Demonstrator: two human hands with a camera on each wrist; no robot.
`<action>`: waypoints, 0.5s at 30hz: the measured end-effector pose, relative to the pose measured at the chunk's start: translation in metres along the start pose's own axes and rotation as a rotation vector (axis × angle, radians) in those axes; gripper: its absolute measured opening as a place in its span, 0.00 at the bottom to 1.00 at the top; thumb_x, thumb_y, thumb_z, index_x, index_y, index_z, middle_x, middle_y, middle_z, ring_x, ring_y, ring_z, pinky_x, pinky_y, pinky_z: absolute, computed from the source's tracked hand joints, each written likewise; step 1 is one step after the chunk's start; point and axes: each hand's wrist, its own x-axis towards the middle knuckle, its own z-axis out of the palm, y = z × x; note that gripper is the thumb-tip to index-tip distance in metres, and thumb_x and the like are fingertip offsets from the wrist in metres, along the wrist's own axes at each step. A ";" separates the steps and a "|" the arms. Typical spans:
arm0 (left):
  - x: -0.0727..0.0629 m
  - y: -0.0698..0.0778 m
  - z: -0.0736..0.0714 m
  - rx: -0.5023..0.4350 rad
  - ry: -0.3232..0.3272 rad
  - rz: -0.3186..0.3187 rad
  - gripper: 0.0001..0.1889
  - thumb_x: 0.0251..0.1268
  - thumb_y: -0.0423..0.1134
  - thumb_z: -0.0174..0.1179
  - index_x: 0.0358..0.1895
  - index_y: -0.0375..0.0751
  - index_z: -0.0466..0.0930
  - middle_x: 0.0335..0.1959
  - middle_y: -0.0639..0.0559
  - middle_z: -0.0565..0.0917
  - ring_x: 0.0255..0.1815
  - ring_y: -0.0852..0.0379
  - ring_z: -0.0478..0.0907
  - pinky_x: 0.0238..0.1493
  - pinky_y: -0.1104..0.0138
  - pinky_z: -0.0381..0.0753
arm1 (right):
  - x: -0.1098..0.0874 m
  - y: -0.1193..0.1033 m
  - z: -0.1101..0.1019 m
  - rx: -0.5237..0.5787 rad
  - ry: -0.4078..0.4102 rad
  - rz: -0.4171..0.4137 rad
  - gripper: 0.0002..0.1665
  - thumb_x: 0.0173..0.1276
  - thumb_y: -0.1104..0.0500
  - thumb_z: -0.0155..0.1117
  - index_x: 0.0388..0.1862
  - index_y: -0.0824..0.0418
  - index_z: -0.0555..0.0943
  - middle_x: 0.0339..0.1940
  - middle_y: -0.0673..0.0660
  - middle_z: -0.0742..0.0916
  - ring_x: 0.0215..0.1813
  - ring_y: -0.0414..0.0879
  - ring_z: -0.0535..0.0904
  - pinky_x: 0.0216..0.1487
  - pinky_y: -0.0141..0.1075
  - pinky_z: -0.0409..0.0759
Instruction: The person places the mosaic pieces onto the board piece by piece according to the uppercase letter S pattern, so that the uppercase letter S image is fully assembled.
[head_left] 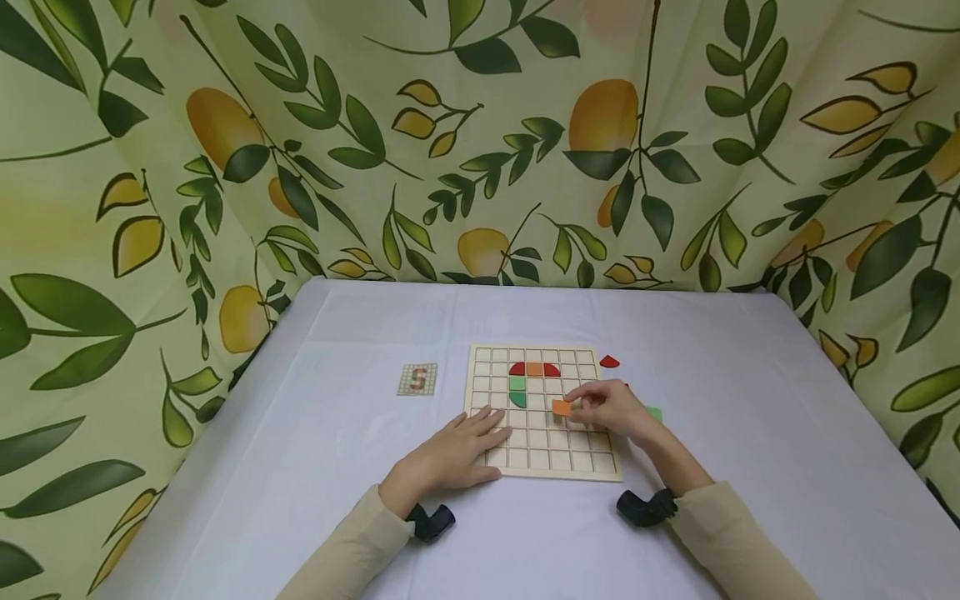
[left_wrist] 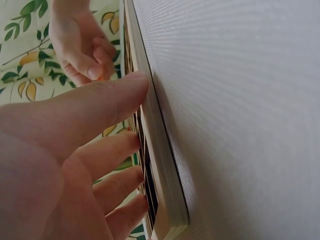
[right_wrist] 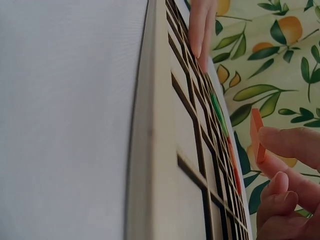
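A wooden grid board (head_left: 558, 463) lies on the white table. Set in its upper cells are two red quarter-round tiles (head_left: 551, 370) with an orange square tile (head_left: 534, 369) between them, then a light green square tile (head_left: 517, 383) and a dark green quarter-round tile (head_left: 518, 400) below. My right hand (head_left: 609, 408) pinches another orange square tile (right_wrist: 256, 135) between thumb and finger, held above the board's middle right. My left hand (head_left: 457, 450) rests with fingers spread on the board's lower left, its thumb (left_wrist: 132, 87) at the front edge.
Left of the board lies a small pattern card (head_left: 417, 379) showing an S-like figure on a grid. A loose red quarter-round tile (head_left: 610, 362) lies right of the board, and a light green tile (head_left: 655, 413) shows partly behind my right wrist. A leaf-and-fruit patterned curtain (head_left: 480, 167) surrounds the table.
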 end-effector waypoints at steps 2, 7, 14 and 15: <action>0.000 0.001 -0.001 0.002 -0.003 -0.002 0.33 0.68 0.54 0.55 0.75 0.54 0.58 0.80 0.53 0.53 0.82 0.51 0.48 0.80 0.52 0.52 | 0.003 -0.002 0.003 0.000 -0.001 -0.004 0.17 0.56 0.61 0.72 0.44 0.68 0.84 0.22 0.49 0.73 0.29 0.41 0.68 0.28 0.28 0.66; 0.001 0.001 -0.001 0.015 -0.011 -0.004 0.33 0.69 0.54 0.54 0.75 0.54 0.58 0.80 0.53 0.53 0.82 0.52 0.47 0.81 0.52 0.52 | 0.010 -0.008 0.010 -0.006 0.003 0.013 0.17 0.57 0.59 0.72 0.44 0.66 0.85 0.21 0.49 0.73 0.29 0.43 0.68 0.27 0.29 0.64; 0.001 0.001 0.000 0.035 -0.004 -0.001 0.33 0.69 0.54 0.54 0.74 0.53 0.59 0.80 0.53 0.54 0.82 0.51 0.48 0.80 0.52 0.53 | 0.020 -0.011 0.018 -0.018 0.014 0.029 0.16 0.57 0.61 0.72 0.44 0.66 0.85 0.20 0.49 0.74 0.26 0.43 0.68 0.22 0.28 0.62; 0.001 0.001 0.000 0.035 -0.005 -0.002 0.33 0.69 0.54 0.54 0.74 0.53 0.59 0.79 0.53 0.54 0.82 0.51 0.48 0.80 0.52 0.53 | 0.022 -0.010 0.020 -0.019 0.019 0.040 0.16 0.57 0.61 0.72 0.44 0.65 0.86 0.21 0.49 0.73 0.26 0.43 0.67 0.22 0.28 0.62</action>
